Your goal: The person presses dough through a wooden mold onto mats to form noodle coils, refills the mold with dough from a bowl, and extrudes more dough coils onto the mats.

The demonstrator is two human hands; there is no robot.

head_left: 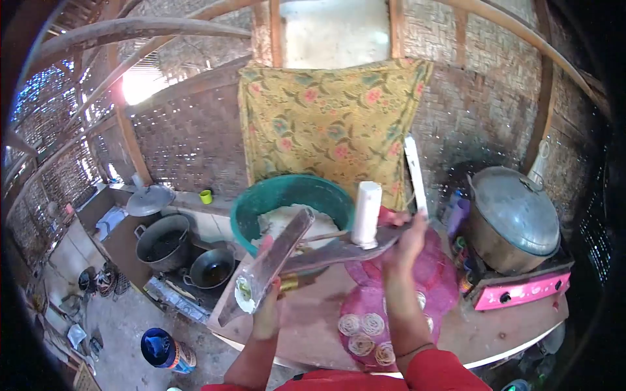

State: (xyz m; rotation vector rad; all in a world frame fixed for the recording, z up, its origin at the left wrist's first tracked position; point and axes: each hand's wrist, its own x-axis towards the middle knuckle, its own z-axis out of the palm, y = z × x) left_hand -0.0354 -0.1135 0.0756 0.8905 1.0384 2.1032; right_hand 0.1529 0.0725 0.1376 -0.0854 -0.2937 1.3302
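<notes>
My left hand (268,306) is closed on the lower part of a dark wooden press (293,238), whose near end shows a white, doughy opening. My right hand (407,244) grips its other arm at the right, beside an upright white cylinder (367,215). A white-faced bar (415,171) rises from near that hand. The press is held above the table, partly in front of a green basin (241,212) with a white mass (280,220) in it. Below my right hand, pale coiled rounds (373,324) lie on a pink woven mat (357,298).
At the right, a large lidded pot (515,212) stands on a pink-fronted stove (525,291). Dark pots (163,247) are at the left, with a small green cup (206,197) on the ledge. A blue bucket (158,348) stands on the floor.
</notes>
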